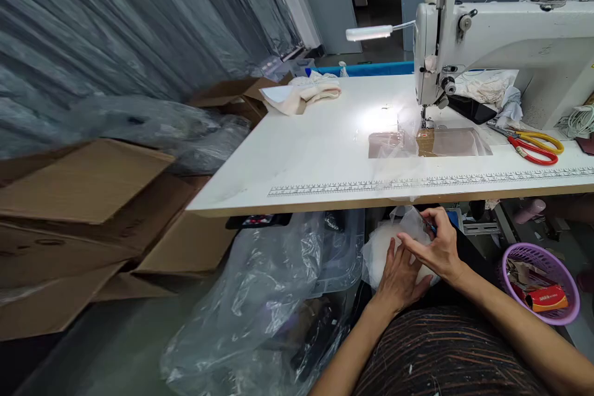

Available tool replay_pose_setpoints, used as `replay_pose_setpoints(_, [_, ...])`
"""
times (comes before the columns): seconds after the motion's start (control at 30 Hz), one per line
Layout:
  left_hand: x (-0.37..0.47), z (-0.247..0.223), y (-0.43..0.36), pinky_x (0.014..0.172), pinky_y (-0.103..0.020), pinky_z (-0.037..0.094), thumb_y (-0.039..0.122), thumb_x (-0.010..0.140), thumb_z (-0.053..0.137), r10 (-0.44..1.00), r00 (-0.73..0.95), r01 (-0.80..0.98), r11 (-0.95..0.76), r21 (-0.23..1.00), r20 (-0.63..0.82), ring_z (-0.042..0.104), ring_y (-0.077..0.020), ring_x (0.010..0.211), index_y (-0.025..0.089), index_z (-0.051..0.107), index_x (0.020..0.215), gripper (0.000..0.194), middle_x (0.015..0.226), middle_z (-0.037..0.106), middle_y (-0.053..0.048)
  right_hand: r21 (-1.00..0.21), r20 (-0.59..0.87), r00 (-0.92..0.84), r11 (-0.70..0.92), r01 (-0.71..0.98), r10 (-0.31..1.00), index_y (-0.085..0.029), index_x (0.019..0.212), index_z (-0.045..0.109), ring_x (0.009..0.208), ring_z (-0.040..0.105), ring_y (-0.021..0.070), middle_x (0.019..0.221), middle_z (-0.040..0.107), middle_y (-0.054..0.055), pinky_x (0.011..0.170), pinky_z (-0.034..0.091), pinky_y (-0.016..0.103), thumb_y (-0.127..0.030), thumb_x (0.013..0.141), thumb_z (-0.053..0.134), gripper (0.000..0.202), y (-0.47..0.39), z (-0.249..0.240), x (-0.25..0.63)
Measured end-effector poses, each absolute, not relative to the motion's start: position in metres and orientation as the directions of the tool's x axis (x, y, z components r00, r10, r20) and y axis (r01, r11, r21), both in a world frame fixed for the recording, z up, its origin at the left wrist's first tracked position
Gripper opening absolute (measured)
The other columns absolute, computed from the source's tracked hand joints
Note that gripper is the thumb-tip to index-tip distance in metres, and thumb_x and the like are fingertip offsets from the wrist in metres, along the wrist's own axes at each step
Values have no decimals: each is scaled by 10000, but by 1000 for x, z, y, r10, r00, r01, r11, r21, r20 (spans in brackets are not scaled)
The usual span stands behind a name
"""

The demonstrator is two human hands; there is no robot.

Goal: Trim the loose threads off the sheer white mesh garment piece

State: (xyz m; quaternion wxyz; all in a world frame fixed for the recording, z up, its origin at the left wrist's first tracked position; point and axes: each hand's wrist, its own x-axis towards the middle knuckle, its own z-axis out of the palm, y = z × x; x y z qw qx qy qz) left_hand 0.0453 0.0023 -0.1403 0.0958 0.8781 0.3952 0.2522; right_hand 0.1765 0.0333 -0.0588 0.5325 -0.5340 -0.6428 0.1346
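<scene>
My left hand (400,278) lies with fingers spread on a pile of thin white sheer fabric (379,250) in my lap, below the table edge. Beside it on the right, my right hand (439,244) is closed around a small dark tool (429,225), partly hidden by the fingers, at the fabric's upper part. More sheer fabric (399,145) lies over the table near the sewing machine's needle.
A white sewing machine (505,31) stands on the white table (315,148). Red and yellow scissors (533,145) lie right of the needle. At right below is a purple basket (573,297); cardboard boxes (93,185) and plastic bags (245,303) are at left.
</scene>
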Motion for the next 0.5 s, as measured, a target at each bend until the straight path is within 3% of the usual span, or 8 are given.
replay_pose_setpoints(0.1, [43,-138,5,1079,-670,336,390,852,609,713,572,597,-701,391,405,451,-393,1314,199,439,1422,624,1351,559,-169,-519,728,128,419,745,674,-179,962,565,711,627,178,846,623,70,537,497,255,-474,800,698,361,45,-60,166])
replay_pose_setpoints(0.2, [42,-132,4,1088,-670,327,428,846,621,726,558,602,-687,406,402,469,-387,1298,205,489,1385,598,1345,570,-163,-428,783,106,407,807,613,-167,925,585,668,638,171,791,650,76,508,468,241,-424,861,645,272,53,-63,164])
replay_pose_setpoints(0.27, [43,-130,3,1088,-688,307,447,837,636,741,557,620,-672,405,376,503,-379,1263,197,524,1350,581,1322,584,-174,-480,749,115,414,773,653,-173,880,602,619,627,154,746,661,62,514,459,237,-374,895,590,202,54,-63,167])
replay_pose_setpoints(0.37, [46,-128,2,1067,-703,311,465,833,644,718,564,610,-695,381,407,516,-378,1244,176,530,1333,588,1329,566,-200,-678,605,163,396,619,779,-180,813,620,525,569,123,663,644,25,503,441,231,-328,893,553,181,47,-52,173])
replay_pose_setpoints(0.43, [47,-123,1,1014,-638,408,436,848,632,690,496,599,-711,367,527,540,-354,1202,181,551,1282,510,1299,567,-193,-818,465,169,348,459,869,-178,783,628,478,515,103,622,615,4,478,423,222,-344,871,571,197,37,-39,177])
replay_pose_setpoints(0.5, [43,-112,-1,910,-498,505,334,862,628,667,286,634,-670,386,688,585,-288,1079,186,589,1151,327,1164,595,-152,-909,326,109,280,308,939,-176,742,638,459,474,93,578,575,-12,456,404,212,-377,866,572,245,24,-24,181])
